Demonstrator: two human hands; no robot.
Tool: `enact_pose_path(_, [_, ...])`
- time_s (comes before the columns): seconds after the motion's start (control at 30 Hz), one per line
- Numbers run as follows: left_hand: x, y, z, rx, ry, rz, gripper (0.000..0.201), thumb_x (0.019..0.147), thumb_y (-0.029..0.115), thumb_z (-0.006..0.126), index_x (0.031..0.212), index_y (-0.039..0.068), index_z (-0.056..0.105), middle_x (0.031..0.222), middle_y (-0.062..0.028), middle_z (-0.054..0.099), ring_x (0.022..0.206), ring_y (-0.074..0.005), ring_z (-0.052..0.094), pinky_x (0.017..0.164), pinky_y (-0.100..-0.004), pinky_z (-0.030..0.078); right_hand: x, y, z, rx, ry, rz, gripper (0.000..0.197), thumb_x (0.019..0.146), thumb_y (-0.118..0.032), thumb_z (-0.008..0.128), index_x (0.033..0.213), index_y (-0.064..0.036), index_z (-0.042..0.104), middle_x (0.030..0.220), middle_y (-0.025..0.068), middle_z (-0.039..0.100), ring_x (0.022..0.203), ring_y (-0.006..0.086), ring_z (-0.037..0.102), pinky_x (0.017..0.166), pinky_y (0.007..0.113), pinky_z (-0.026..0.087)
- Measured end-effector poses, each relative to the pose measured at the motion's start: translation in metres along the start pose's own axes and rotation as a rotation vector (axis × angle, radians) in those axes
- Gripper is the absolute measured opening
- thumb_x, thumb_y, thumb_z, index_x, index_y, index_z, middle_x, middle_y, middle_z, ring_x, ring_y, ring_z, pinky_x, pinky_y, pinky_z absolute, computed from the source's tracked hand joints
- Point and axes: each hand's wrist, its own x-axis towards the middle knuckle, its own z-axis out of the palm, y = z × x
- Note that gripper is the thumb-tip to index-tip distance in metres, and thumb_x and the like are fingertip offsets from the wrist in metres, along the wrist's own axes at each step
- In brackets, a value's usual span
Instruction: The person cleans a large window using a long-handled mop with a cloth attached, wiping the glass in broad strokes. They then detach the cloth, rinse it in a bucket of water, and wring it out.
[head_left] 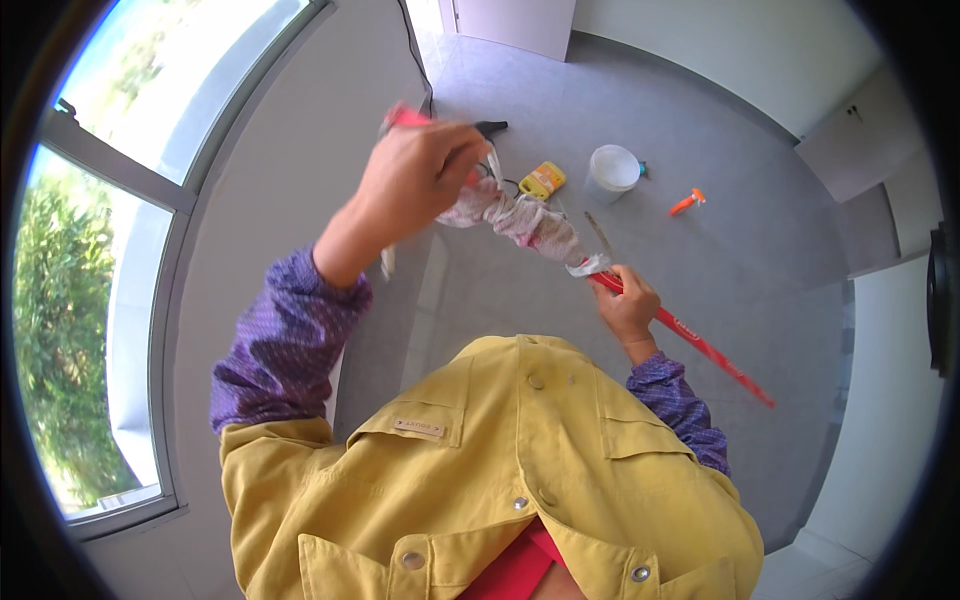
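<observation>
A mop with a long red handle (715, 357) and a twisted, whitish cloth head (530, 222) stretches between my two hands, held off the floor. My left hand (415, 175) is closed at the head's far end, where a blurred pink-red part (408, 116) sticks out above the fist. My fingers hide exactly what the left hand grips there. On the red handle, just below the cloth, my right hand (627, 308) is wrapped tight. The handle's free end slants down to the right.
Beyond the mop, a white bucket (611, 180), a yellow container (542, 180) and an orange-handled tool (686, 202) rest on the grey floor (720, 260). A window (75, 320) fills the left side. A dark cable (413, 45) runs along the wall; cabinets (860, 140) stand right.
</observation>
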Motion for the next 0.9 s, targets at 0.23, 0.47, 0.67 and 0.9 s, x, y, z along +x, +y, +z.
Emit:
enact_pose_path(0.23, [0.041,-0.084,-0.049,0.298,-0.320,-0.129,0.015,0.090,0.014,0.063,0.090,0.002,0.072,0.076,-0.0115,0.068,0.066,-0.0240,0.064,0.064,-0.0341,0.051,-0.002,0.027,-0.037,0.032,-0.009,-0.236,0.033,0.062,-0.020,0.087,0.086,-0.0120,0.064,0.077,0.0027,0.067,0.070,0.0252,0.064,0.059,0.036,0.044])
enact_pose_path(0.47, [-0.070,-0.181,-0.041,-0.008,-0.454,-0.469,0.013,0.089,0.008,0.062,0.085,0.002,0.073,0.068,-0.0009,0.062,0.063,-0.0084,0.054,0.060,-0.0263,0.046,-0.012,0.035,-0.045,0.350,0.020,0.091,0.026,0.072,-0.015,0.084,0.088,-0.0038,0.066,0.074,0.0100,0.066,0.062,0.0247,0.063,0.057,0.032,0.048])
enact_pose_path(0.67, [-0.097,-0.123,0.001,-0.078,-0.620,-0.439,0.014,0.087,0.009,0.059,0.086,0.002,0.071,0.064,-0.0065,0.058,0.057,-0.0145,0.050,0.057,-0.0315,0.043,-0.005,0.036,-0.020,0.534,-0.056,0.380,0.024,0.084,-0.022,0.078,0.085,-0.0005,0.068,0.068,0.0037,0.063,0.061,0.0098,0.054,0.057,0.027,0.045])
enact_pose_path(0.9, [-0.133,-0.131,0.036,-0.089,-0.819,-0.364,0.013,0.086,0.005,0.060,0.089,0.007,0.073,0.080,-0.0088,0.071,0.070,-0.0218,0.065,0.066,-0.0333,0.051,-0.018,0.041,-0.005,0.745,-0.051,0.505,0.029,0.085,-0.029,0.077,0.086,-0.0013,0.069,0.066,0.0002,0.062,0.061,0.0062,0.051,0.056,0.026,0.043])
